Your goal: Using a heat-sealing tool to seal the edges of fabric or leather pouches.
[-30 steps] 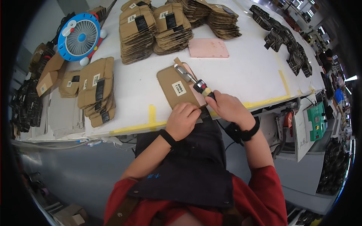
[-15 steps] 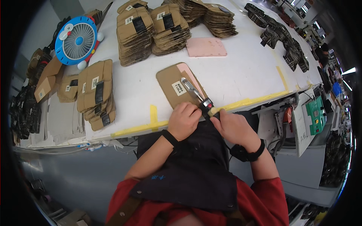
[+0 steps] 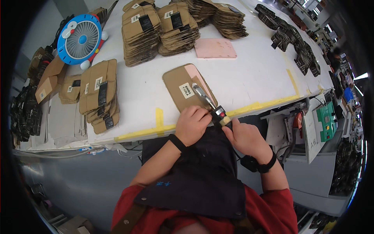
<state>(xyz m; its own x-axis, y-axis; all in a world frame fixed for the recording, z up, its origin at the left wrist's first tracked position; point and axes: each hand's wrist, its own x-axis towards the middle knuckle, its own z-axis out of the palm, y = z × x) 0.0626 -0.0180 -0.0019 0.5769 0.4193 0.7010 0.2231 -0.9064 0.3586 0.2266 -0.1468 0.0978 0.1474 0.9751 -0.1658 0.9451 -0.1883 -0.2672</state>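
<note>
A tan fabric panel [image 3: 174,85] with rounded corners, a white label and a pink strip [image 3: 193,70] along its right side lies near the table's front edge. Curled fingers of my left hand [image 3: 193,124] press on its near edge. My right hand [image 3: 246,137] is wrapped round the dark handle of a hand tool [image 3: 203,95], which has a rounded silver metal head and a red button. That head rests over the panel's right part, across the pink strip, pointing away from me. Whether it touches the fabric I cannot tell.
Tall stacks of tan panels [image 3: 141,37] stand at the back. A smaller stack [image 3: 99,87] and a blue round fan [image 3: 80,39] are at the left. A pink sheet [image 3: 215,48] lies behind the panel. Dark strap bundles [image 3: 288,37] lie far right. Yellow tape [image 3: 245,108] marks the front edge.
The tool and my right hand have shifted slightly to the right and toward me, leaving more of the pink strip visible. My left hand stays nearly in place.
</note>
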